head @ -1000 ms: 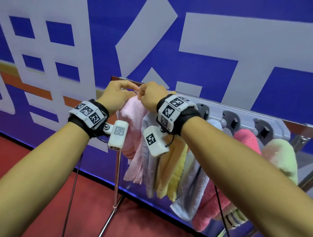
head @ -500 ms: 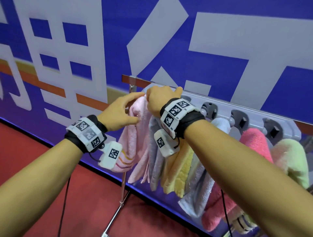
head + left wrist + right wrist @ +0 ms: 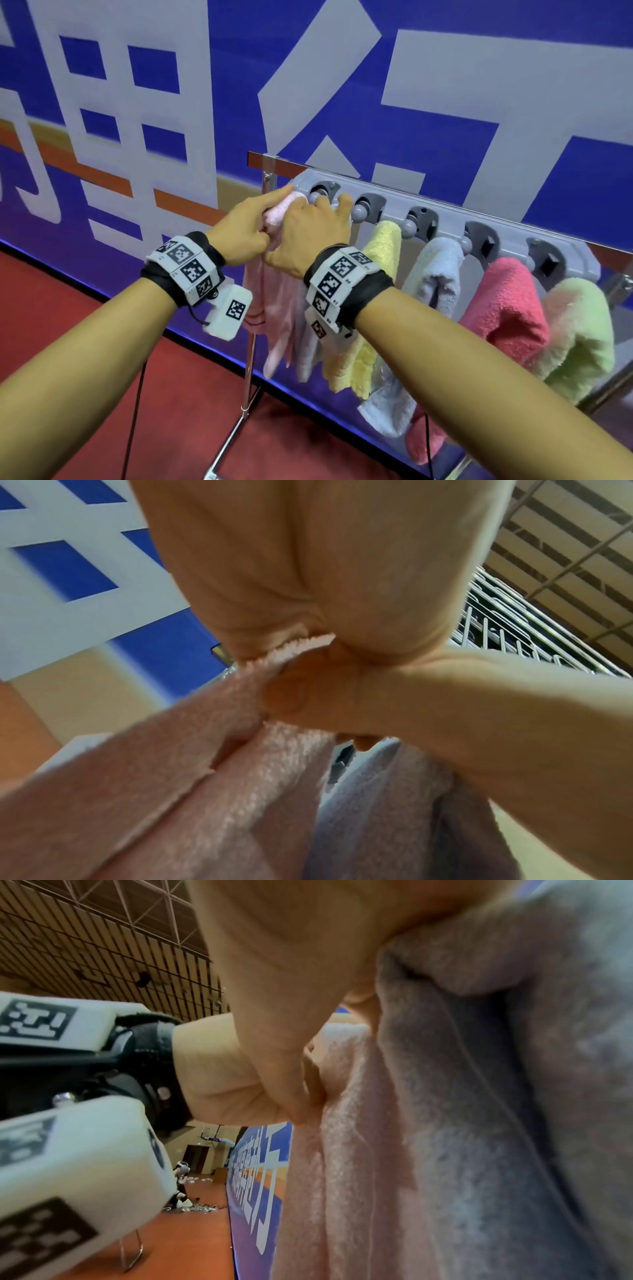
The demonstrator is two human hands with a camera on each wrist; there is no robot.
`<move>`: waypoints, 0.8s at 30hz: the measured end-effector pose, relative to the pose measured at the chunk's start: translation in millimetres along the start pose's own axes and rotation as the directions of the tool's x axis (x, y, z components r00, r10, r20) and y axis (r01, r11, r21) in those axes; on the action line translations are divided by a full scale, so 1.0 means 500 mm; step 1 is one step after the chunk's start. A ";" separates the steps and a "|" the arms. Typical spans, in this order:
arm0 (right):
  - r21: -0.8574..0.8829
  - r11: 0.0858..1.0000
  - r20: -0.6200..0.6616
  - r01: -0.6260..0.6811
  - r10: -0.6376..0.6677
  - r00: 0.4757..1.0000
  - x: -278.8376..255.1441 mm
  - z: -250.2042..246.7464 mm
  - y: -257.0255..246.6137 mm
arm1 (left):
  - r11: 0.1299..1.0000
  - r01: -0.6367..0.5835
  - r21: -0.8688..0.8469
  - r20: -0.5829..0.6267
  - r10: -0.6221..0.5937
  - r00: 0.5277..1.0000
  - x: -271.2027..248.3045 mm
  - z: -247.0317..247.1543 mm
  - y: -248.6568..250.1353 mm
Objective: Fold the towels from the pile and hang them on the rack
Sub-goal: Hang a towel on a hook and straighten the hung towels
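Indoors, over a red floor [image 3: 102,394] by a blue banner [image 3: 445,102], both hands [image 3: 239,233] pinch the pink towel [image 3: 274,301].

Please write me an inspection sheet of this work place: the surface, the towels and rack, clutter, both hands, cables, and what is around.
Surface: red floor; no table seen.
Job's things: grey rack with pegs; pale pink towel at its left end; yellow towel, light blue towel, deep pink towel and green towel hang to its right.
Clutter: nothing seen.
Grippers: left hand and right hand both grip the pale pink towel's top.
Cables: black cable hangs below the left wrist.
Surroundings: blue banner with white characters.
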State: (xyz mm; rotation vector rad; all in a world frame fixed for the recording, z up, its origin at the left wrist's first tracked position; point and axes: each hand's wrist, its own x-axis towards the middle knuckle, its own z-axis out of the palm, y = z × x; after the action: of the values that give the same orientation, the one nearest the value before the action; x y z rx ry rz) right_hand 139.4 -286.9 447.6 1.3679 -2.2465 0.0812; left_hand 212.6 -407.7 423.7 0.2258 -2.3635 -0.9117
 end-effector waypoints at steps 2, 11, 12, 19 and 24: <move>0.019 0.999 -0.015 -0.039 0.040 0.999 0.005 0.003 -0.012 | 0.999 0.005 -0.051 -0.007 -0.005 1.000 0.003 0.000 0.002; 0.031 0.999 -0.053 -0.043 0.044 0.998 0.023 -0.009 0.019 | 0.993 0.016 -0.119 -0.167 -0.036 0.985 0.026 0.004 0.002; 0.018 0.999 -0.061 -0.050 0.051 0.997 0.029 -0.014 0.026 | 0.990 0.033 -0.137 -0.215 -0.062 0.975 0.034 0.003 0.011; -0.042 0.997 -0.047 -0.057 0.055 0.997 0.026 -0.019 0.049 | 0.997 0.039 -0.059 -0.304 -0.055 0.951 0.046 0.024 0.030; -0.062 0.997 0.053 0.053 -0.049 0.997 0.012 -0.006 0.038 | 0.998 0.056 -0.004 -0.240 -0.056 0.969 0.006 0.045 0.003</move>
State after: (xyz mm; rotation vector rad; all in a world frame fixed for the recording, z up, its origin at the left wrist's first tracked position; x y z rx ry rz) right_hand 122.5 -281.6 456.7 1.4075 -2.2348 -0.0430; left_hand 197.2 -395.4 412.8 0.3842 -2.1439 -0.8555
